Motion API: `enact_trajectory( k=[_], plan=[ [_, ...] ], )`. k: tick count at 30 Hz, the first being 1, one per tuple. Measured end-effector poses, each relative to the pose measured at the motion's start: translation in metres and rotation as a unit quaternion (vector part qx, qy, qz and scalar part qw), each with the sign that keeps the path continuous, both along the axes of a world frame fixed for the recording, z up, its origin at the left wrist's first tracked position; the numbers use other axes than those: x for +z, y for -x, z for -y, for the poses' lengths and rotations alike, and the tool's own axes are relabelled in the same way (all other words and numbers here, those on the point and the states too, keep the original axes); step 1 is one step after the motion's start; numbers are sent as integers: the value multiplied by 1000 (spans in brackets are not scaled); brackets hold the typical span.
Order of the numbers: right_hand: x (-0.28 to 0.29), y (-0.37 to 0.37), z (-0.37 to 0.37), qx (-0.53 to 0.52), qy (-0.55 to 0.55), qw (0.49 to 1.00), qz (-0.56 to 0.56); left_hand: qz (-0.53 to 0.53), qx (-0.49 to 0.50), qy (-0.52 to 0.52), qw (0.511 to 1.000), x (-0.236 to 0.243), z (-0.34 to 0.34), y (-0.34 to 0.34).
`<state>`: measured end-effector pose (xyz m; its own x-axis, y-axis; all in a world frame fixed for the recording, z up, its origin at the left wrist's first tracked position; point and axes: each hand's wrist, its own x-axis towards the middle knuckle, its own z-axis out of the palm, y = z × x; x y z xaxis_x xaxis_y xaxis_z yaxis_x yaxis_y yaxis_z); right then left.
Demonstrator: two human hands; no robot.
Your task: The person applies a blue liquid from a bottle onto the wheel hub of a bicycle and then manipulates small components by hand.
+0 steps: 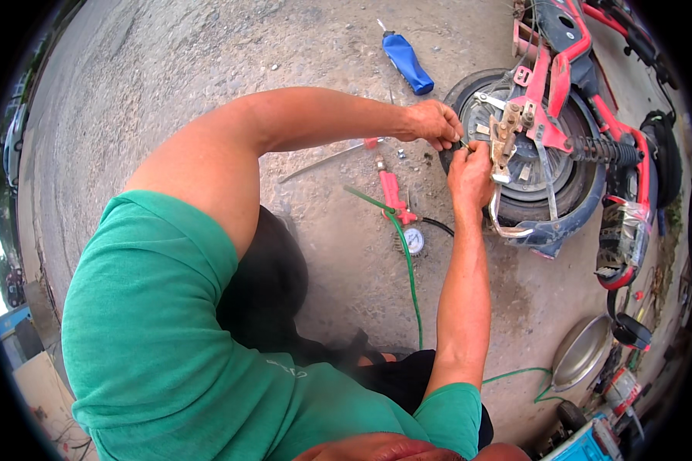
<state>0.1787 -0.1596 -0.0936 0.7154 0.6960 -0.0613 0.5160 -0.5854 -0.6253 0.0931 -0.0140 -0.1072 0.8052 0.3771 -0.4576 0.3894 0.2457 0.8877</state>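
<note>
A red motorbike's wheel (pixel 573 180) with a black tyre is in front of me on the right. My left hand (pixel 437 124) is at the near left edge of the tyre, its fingers closed in a pinch. Just below it, my right hand (pixel 471 180) is also closed, thumb and fingertips almost meeting those of the left. Something small and thin shows between the fingertips, too small to name. Beside the right hand are a worn metal bracket (pixel 503 142) and a bent metal bar (pixel 507 229) on the bike.
A blue squeeze bottle (pixel 407 63) lies beyond my hands. Nearer are a long metal rod (pixel 327 161), a red air gun (pixel 390 192) with a round gauge (pixel 414 241), and a green hose (pixel 414 288). A metal basin (pixel 582 353) stands at lower right.
</note>
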Motion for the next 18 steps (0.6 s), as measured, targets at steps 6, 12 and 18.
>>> enact_trajectory(
  k=[6, 12, 18],
  plan=[
    [-1, 0, 1, -1, -2, 1000, 1, 30, 30, 19, 999, 3, 4, 1],
    [1, 1, 0, -2, 7, 1000, -1, -3, 0, 3, 1000, 2, -1, 4],
    [1, 1, 0, 0, 5, 1000, 5, 1, -6, 0, 1000, 7, 2, 4]
  ],
)
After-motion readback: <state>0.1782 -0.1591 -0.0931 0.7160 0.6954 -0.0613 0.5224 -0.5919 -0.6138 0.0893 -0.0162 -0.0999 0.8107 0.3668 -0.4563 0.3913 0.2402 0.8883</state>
